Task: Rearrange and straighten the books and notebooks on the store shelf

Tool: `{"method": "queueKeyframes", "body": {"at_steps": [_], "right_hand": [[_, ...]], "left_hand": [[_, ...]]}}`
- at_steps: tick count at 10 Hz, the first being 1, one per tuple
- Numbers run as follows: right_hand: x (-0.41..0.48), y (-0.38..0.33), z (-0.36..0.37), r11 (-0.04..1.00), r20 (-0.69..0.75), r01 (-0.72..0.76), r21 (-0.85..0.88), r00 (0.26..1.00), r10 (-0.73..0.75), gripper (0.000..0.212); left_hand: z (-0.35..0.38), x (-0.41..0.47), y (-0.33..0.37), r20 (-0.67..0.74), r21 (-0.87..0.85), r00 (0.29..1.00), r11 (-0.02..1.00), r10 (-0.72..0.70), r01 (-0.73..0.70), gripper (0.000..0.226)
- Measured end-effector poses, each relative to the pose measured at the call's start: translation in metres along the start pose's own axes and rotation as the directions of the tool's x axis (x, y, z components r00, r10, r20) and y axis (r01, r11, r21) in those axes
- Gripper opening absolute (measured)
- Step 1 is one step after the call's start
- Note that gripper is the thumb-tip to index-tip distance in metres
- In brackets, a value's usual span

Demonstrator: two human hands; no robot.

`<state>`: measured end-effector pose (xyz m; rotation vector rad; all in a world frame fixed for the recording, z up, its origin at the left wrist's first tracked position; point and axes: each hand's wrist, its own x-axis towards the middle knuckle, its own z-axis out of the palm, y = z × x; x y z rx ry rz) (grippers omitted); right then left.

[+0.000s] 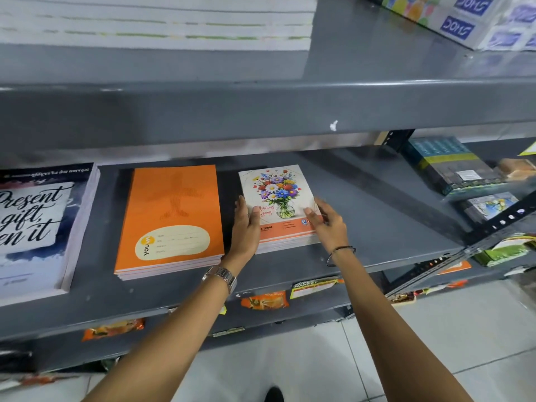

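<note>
A small stack of flower-cover notebooks (pixel 277 192) lies flat on the grey shelf (pixel 377 227). My left hand (pixel 245 227) presses against the stack's left edge, thumb resting on the top cover. My right hand (pixel 327 224) grips the stack's right front corner, fingers on the cover. To the left lies a stack of orange notebooks (pixel 174 210), straight and apart from the hands. Further left sits a thick pile of "Present gift" notebooks (pixel 37 224), partly cut off by the frame edge.
An upper shelf (pixel 261 108) overhangs, holding a white paper stack (pixel 156 21) and blue-labelled packs (pixel 464 18). Dark boxed items (pixel 452 166) sit on the neighbouring shelf at right. Snack packets (pixel 265 301) hang on lower shelves. Bare shelf lies right of the flower stack.
</note>
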<state>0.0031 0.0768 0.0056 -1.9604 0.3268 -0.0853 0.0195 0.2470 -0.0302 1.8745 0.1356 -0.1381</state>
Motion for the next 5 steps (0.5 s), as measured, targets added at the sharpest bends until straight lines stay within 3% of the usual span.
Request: {"method": "queueKeyframes", "body": {"at_steps": [4,5], "right_hand": [[-0.002,0.007,0.003,0.999,-0.01,-0.023,0.041,1.0,0.024,0.05],[-0.01,0.006,0.003,0.987,-0.216,-0.03,0.156,0.974,0.064,0.055]], "left_hand": [[0.0,-0.008,0.008,-0.016,0.064,1.0,0.998,-0.014,0.015,0.062],[0.001,-0.021,0.013,-0.121,0.139,0.971,0.972,0.204,-0.187,0.061]]}}
